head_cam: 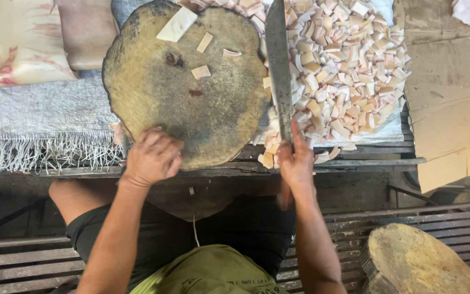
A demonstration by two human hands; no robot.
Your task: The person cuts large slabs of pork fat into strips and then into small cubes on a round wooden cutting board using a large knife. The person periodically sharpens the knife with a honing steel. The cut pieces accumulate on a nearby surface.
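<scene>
The left hand (152,157) rests on the near rim of a round, worn wooden chopping block (183,87), its fingers curled loosely over the edge and gripping the wood, with nothing else held in them; the right hand (296,160) is closed around the handle of a long, dark cleaver (279,71), the forefinger stretched along the back of the blade, which points away from the person and lies along the right-hand edge of the block; just beside the blade, to its right, lies a broad heap of small cut pieces (349,71), pale cream with pinkish sides, spread over a light sheet and spilling to the near edge of the bench; a few loose pieces (201,72) lie scattered on the far part of the block, among them a larger white slab (177,24) at its far rim; to the left of the block lies a grey woven sack (39,117) with a frayed fringe, and on it two pale wrapped bundles (23,41); flattened cardboard (450,109) lies to the right; a second wooden block (417,261) sits on a slatted bench at the lower right.
</scene>
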